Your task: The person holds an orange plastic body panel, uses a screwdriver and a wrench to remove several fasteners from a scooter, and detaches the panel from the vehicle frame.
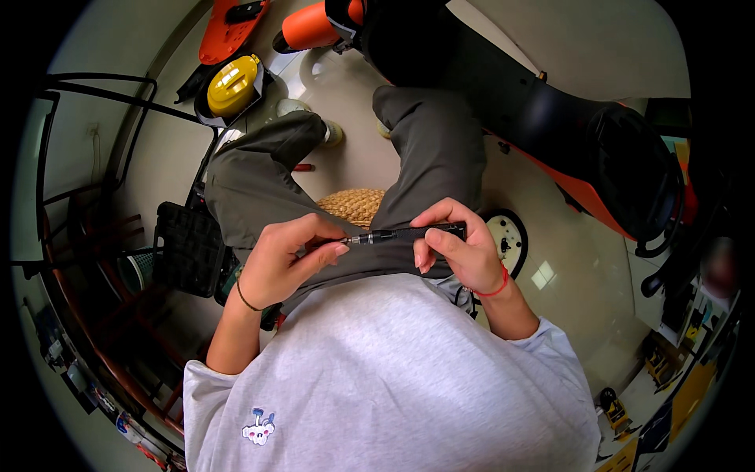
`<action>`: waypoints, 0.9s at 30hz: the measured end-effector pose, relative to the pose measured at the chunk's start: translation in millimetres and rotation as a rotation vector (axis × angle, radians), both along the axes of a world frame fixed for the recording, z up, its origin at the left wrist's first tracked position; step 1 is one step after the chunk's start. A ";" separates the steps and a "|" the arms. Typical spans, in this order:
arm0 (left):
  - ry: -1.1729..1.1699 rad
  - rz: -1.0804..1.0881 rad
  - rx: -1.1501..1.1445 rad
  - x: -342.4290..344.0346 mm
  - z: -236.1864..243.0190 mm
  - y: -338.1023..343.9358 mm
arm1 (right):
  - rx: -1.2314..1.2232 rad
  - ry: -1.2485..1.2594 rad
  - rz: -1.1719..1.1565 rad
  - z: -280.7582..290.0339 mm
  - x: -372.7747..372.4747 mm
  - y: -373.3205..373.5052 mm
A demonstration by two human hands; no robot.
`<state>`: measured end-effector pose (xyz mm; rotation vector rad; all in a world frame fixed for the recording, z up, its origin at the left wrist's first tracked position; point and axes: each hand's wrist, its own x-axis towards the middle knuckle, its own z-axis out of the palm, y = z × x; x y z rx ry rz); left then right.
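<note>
A slim black screwdriver (401,234) lies level across my lap, its metal tip pointing left. My right hand (462,248) is wrapped round the handle end. At the tip, the thumb and fingers of my left hand (287,259) pinch the metal bit end. Whether a loose bit sits in that pinch is too small to tell. Below my hands are my grey trousers (263,177), and between my legs shows a woven straw seat (351,206).
An orange and black scooter (519,102) stretches across the upper right. Left of me an open black tool case (189,248) stands near a chair. On the floor lie a yellow domed part (233,85), an orange panel (228,35) and a small red item (304,167).
</note>
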<state>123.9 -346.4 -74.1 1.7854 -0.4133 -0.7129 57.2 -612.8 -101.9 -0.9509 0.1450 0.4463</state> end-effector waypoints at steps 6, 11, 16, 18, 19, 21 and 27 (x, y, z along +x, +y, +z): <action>0.074 -0.095 -0.035 4.9 9.1 2.0 | 0.030 -0.079 0.059 3.7 -3.7 -1.1; 0.218 -0.056 -0.132 5.8 6.5 4.7 | -0.013 -0.190 0.003 3.2 -3.4 6.5; 0.079 -0.100 -0.129 5.8 10.1 8.2 | -0.045 -0.187 -0.011 5.6 -1.5 13.7; 0.026 -0.114 -0.124 6.0 13.8 10.0 | -0.063 -0.244 -0.045 7.5 -4.9 17.8; 0.024 -0.124 -0.138 6.3 15.1 10.8 | -0.076 -0.271 -0.069 7.4 -6.5 19.5; 0.039 -0.150 -0.184 7.0 15.3 12.0 | -0.222 -0.489 -0.139 5.4 -11.1 24.5; 0.242 -0.145 -0.232 0.5 4.6 8.4 | -0.111 -0.359 -0.115 2.7 -20.1 21.7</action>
